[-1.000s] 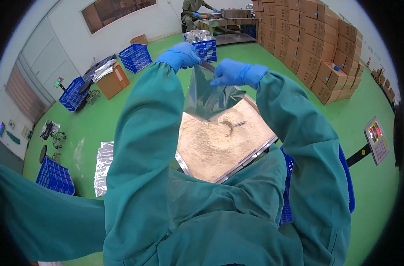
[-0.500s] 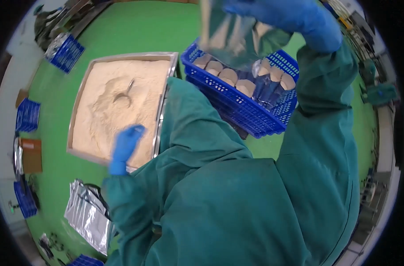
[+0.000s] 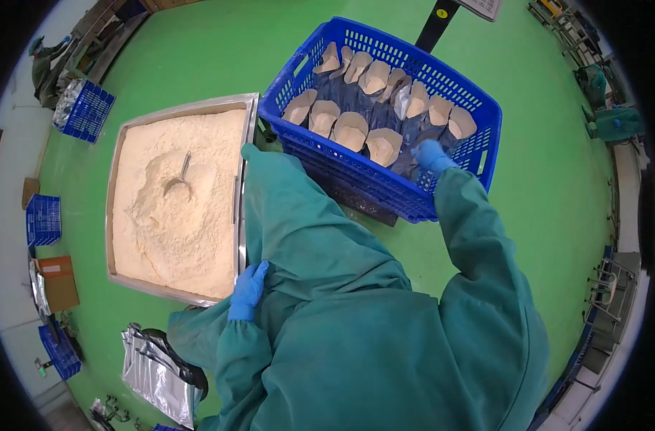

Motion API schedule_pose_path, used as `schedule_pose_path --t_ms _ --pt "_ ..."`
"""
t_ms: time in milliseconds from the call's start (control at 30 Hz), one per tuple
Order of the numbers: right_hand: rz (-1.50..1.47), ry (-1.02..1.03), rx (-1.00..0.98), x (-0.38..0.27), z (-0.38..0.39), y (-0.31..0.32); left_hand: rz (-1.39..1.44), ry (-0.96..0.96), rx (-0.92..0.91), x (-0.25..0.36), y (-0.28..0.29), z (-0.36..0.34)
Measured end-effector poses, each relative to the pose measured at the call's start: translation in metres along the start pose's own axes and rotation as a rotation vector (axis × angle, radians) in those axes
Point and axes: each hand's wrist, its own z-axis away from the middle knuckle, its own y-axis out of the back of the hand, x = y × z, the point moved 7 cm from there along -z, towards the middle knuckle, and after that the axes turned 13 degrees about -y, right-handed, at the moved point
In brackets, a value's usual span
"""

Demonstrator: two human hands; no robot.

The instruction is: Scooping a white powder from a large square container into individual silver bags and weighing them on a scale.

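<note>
Right hand: gloved in blue [image 3: 433,155], at 2 o'clock from the centre of the view, fingers down beside a dark bag [image 3: 406,168] near the crate's end; whether it grips the bag cannot be told.
Left hand: gloved in blue [image 3: 248,289], between 7 and 8 o'clock, resting just beside the tray's near corner; no object shows in it, and its hidden palm leaves open or curled undecided.
Filled bags: about a dozen with pale powder at the mouth [image 3: 350,133], standing upright in two rough rows in the blue crate [image 3: 374,44] at 1 o'clock.
Stage of filling: judged well advanced for this crate; the mouths seen are unsealed, and the contents of the dark bag beside the right hand are hidden.
Remaining supply: the metal tray [image 3: 250,126] at 9 o'clock carries ample powder [image 3: 144,248], hollowed around a metal scoop [image 3: 185,167] whose handle points toward 12 o'clock.
Flat silver bags: a loose stack [image 3: 158,381] between 7 and 8 o'clock, apparently unfilled, on a dark seat [image 3: 200,377].
Scale: black post [image 3: 436,25] rising behind the crate at 1 o'clock, its head cut by the upper edge.
Floor: smooth green [image 3: 176,50], extending around the tray and crate.
Room: at 10 o'clock, a co-worker [image 3: 45,63] at a bench, near a blue basket of silver packages [image 3: 90,115]; between 8 and 9 o'clock, a brown carton [image 3: 60,287] near the pale wall.
</note>
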Motion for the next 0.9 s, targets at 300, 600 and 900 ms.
schedule_pose_path --t_ms 300,600,900 --pt "-0.058 -0.021 -0.095 -0.018 -0.012 -0.042 0.229 0.057 0.227 0.023 0.066 0.019" --pt "-0.194 -0.049 -0.234 -0.021 -0.005 -0.058 0.015 -0.032 0.118 0.052 0.071 -0.007" --pt "-1.793 -0.463 -0.272 -0.009 0.026 0.066 0.397 0.139 0.506 0.077 0.124 -0.008"
